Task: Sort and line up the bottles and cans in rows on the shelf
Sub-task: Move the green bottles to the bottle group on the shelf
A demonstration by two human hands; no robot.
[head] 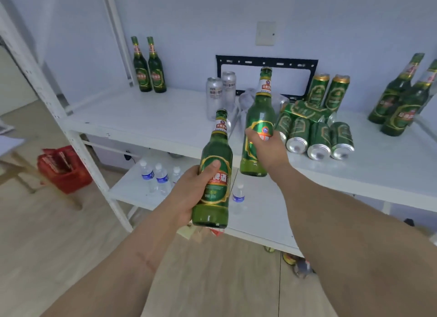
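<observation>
From the head camera we see our left hand (189,193) wrapped shut around the labelled body of a green glass beer bottle (214,174), upright in the air in front of the white metal shelf (151,120). Our right hand (267,148) is closed around a second green glass beer bottle (259,125), tilted slightly, at the shelf's front edge. At eleven o'clock two matching green bottles (149,66) stand side by side at the back. Just behind the right-hand bottle, at twelve o'clock, stand two tall silver cans (221,94). At two o'clock green cans (316,139) lie on their sides, with two upright green cans (327,92) behind them. At three o'clock more green bottles (399,99) stand clustered. Small clear water bottles (156,174) stand on the lower shelf (132,189).
</observation>
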